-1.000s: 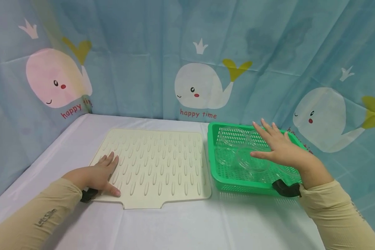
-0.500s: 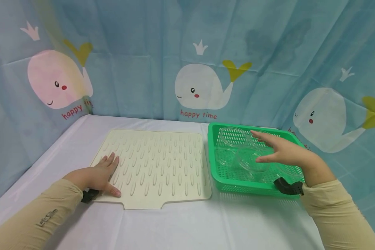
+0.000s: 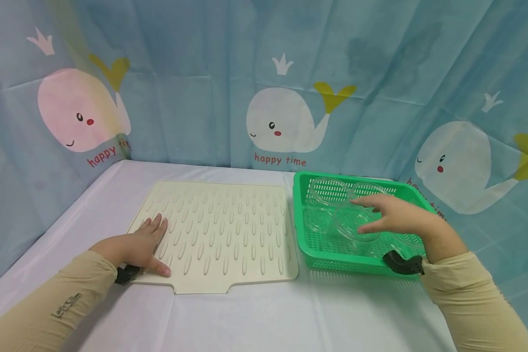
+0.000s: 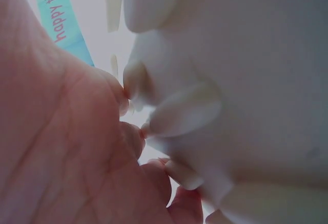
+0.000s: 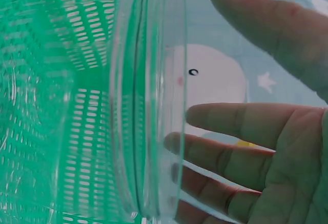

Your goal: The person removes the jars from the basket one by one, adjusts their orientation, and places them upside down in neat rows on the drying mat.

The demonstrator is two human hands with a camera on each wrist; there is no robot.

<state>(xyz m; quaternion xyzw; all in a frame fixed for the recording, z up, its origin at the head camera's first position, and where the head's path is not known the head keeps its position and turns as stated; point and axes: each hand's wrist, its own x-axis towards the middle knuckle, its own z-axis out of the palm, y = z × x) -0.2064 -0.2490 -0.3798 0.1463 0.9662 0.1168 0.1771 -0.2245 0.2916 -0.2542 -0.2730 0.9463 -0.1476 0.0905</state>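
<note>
My left hand (image 3: 136,247) rests palm down on the left side of a cream mat (image 3: 222,286) covered in raised oval ridges, its fingers spread. Close up in the left wrist view, the fingertips (image 4: 134,139) touch the ridges. On the right, my right hand (image 3: 398,215) hovers over a green plastic basket (image 3: 334,265), thumb apart from the fingers. Beneath it stands a clear round container (image 3: 349,222), whose rim the right wrist view shows beside the fingers. The fingers are extended around the rim without gripping; whether any fingertip touches it, I cannot tell.
Several more clear round containers (image 3: 327,189) stand in the basket. A white cloth (image 3: 264,318) covers the table. Behind it hangs a blue curtain (image 3: 180,122) with whale prints, close to the basket's back edge.
My right hand has come down and turned from spread fingers above the basket to a thumb-and-fingers posture beside the front container. The left hand stays on the mat.
</note>
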